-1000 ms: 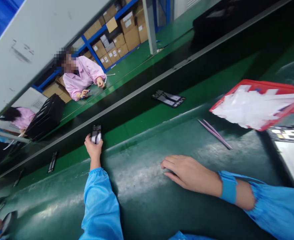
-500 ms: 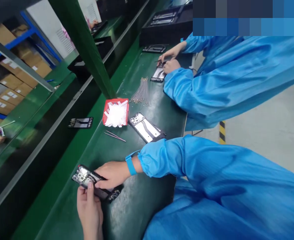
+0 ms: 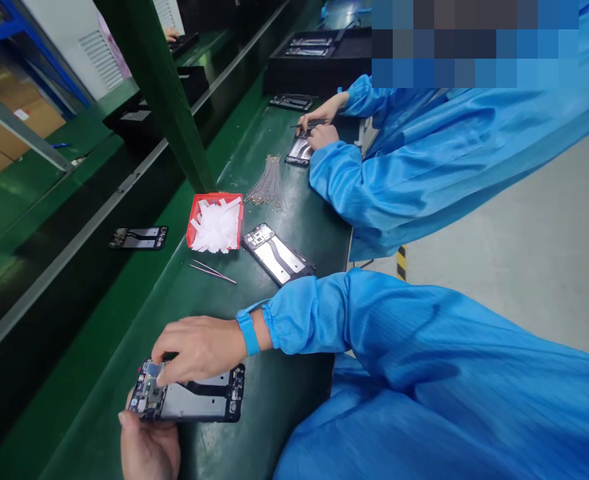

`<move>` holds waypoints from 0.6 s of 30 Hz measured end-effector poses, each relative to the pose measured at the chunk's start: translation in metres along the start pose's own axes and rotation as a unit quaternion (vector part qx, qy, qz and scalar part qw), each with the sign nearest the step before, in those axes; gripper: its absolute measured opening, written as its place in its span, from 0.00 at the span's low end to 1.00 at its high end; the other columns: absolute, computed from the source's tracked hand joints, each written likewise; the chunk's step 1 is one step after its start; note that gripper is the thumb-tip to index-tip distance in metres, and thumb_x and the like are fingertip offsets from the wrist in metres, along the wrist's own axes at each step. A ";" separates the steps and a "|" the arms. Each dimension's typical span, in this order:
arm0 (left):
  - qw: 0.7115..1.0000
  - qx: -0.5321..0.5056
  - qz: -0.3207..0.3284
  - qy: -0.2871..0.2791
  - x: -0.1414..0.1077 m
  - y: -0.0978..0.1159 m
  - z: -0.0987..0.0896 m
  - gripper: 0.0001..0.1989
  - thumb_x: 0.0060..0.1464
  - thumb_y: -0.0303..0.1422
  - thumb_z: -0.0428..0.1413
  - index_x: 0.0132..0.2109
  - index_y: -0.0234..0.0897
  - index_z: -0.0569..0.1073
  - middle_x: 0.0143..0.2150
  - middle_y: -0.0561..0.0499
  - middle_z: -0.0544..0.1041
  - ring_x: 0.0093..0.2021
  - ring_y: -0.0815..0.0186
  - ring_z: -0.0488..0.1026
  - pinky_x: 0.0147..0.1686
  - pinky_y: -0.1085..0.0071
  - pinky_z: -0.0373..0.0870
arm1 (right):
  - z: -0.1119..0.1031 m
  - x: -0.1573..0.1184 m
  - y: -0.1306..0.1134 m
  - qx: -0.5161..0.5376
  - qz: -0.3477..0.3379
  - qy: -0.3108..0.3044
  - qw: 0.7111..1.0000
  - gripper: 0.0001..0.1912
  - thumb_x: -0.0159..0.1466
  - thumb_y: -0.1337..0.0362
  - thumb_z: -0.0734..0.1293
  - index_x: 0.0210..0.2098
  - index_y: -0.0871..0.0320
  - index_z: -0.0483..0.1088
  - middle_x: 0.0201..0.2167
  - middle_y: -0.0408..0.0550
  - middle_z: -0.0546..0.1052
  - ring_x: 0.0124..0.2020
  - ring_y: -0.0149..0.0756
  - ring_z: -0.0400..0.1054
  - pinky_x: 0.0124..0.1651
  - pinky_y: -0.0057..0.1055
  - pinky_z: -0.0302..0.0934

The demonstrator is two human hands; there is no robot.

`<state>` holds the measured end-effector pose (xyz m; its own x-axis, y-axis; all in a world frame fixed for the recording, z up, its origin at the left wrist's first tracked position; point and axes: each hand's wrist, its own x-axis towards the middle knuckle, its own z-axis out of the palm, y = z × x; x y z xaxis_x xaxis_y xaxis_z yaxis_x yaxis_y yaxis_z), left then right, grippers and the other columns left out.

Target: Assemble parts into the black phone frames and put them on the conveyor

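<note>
An opened smartphone (image 3: 194,400), its circuit board and silvery inner plate showing, lies face up across my left hand (image 3: 149,443). That hand is closed on the board end, with the thumb at the near edge and the other fingers partly hidden underneath. Over the circuit board (image 3: 150,395) my right hand (image 3: 199,347), with a blue wrist strap (image 3: 248,333), reaches in from the right. Its thumb and forefinger are bent close together at the board; anything between them is too small to make out.
Tweezers (image 3: 213,272) lie beside a red tray (image 3: 190,233) of white strips. Another opened phone (image 3: 279,257) and a bundle of thin cables (image 3: 268,183) sit farther along. A co-worker's hands (image 3: 321,127) work on a phone. One more phone (image 3: 139,238) rests beyond the bench. A green post (image 3: 159,87) stands behind.
The phone has turned to lie more level and sits lower left in view. My right hand has shifted from its middle to the board end. My left hand has moved left with it.
</note>
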<state>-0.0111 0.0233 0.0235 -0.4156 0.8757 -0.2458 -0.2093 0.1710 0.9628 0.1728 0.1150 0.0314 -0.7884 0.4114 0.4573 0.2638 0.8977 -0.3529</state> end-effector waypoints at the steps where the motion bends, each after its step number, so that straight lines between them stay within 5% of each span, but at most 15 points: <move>1: 1.000 0.005 -0.007 0.003 0.001 0.000 -0.003 0.29 0.49 0.60 0.64 0.43 0.38 0.78 0.44 0.48 0.81 0.46 0.58 0.77 0.46 0.66 0.77 | -0.002 -0.001 -0.002 -0.011 -0.014 -0.009 1.000 0.17 0.79 0.62 0.56 0.51 0.50 0.77 0.57 0.47 0.73 0.51 0.35 0.64 0.52 0.31 0.59; 6: 0.998 0.058 -0.031 0.014 0.003 0.002 -0.013 0.21 0.43 0.46 0.73 0.34 0.37 0.75 0.29 0.59 0.74 0.27 0.75 0.66 0.26 0.82 0.67 | -0.002 -0.005 -0.010 -0.050 -0.065 -0.022 0.996 0.21 0.78 0.70 0.52 0.51 0.54 0.75 0.53 0.46 0.76 0.50 0.37 0.64 0.45 0.35 0.57; 13: 0.986 0.109 0.015 0.121 -0.002 0.017 0.000 0.25 0.54 0.43 0.67 0.57 0.40 0.80 0.48 0.50 0.81 0.41 0.67 0.77 0.40 0.76 0.77 | 0.002 -0.005 -0.019 0.001 -0.035 -0.037 0.999 0.17 0.79 0.67 0.52 0.56 0.59 0.70 0.42 0.45 0.79 0.45 0.34 0.67 0.45 0.36 0.56; 18: 0.995 0.052 0.032 0.081 0.001 0.010 -0.007 0.25 0.53 0.41 0.69 0.58 0.44 0.78 0.47 0.53 0.80 0.43 0.67 0.76 0.46 0.72 0.78 | 0.002 -0.002 -0.016 0.116 0.081 0.006 0.990 0.18 0.77 0.56 0.63 0.60 0.61 0.63 0.42 0.41 0.80 0.46 0.30 0.69 0.50 0.31 0.57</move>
<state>-0.0197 0.0231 0.0322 -0.5647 0.8032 -0.1898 -0.0880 0.1701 0.9815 0.1688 0.0992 0.0343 -0.7396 0.5502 0.3876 0.2510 0.7599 -0.5996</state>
